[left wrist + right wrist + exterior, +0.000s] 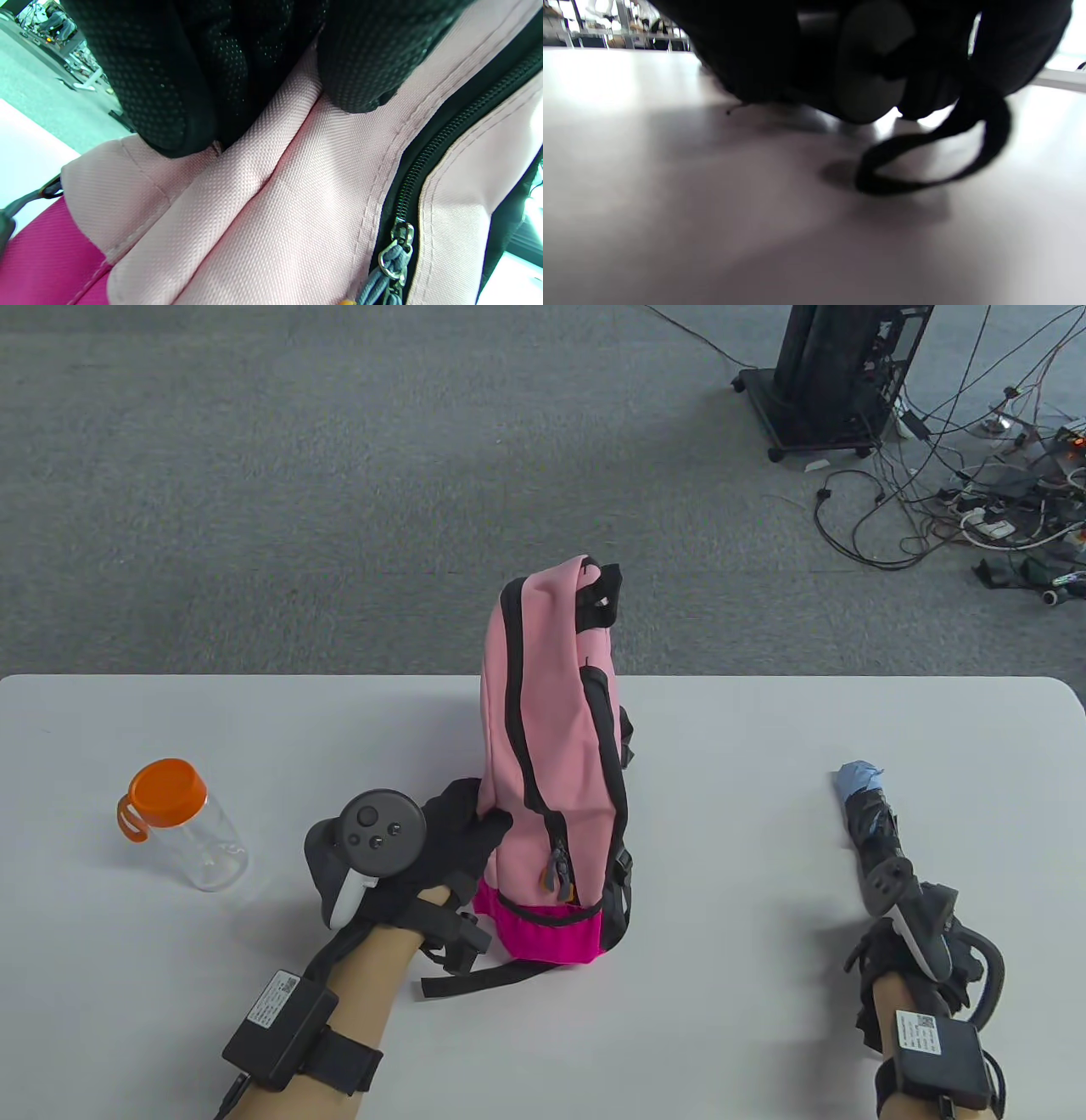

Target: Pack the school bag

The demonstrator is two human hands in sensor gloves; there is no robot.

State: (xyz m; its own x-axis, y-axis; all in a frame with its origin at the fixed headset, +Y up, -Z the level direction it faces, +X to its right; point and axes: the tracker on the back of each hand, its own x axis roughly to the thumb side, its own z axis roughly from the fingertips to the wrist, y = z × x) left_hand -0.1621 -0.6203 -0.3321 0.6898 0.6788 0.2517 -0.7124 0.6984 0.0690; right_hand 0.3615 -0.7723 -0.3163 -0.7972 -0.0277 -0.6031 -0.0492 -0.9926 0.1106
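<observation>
A pink backpack with black zips and a magenta base stands upright in the middle of the white table. My left hand is at its lower left side. In the left wrist view its gloved fingers pinch a fold of the pink fabric, near the closed zip's grey pull. At the right lies a folded blue and black umbrella. My right hand grips its handle end, mostly hidden under the tracker. The umbrella's black wrist loop trails on the table.
A clear bottle with an orange lid lies at the table's left. A loose black backpack strap runs along the table near the front. Beyond the far edge are grey carpet, a black stand and tangled cables.
</observation>
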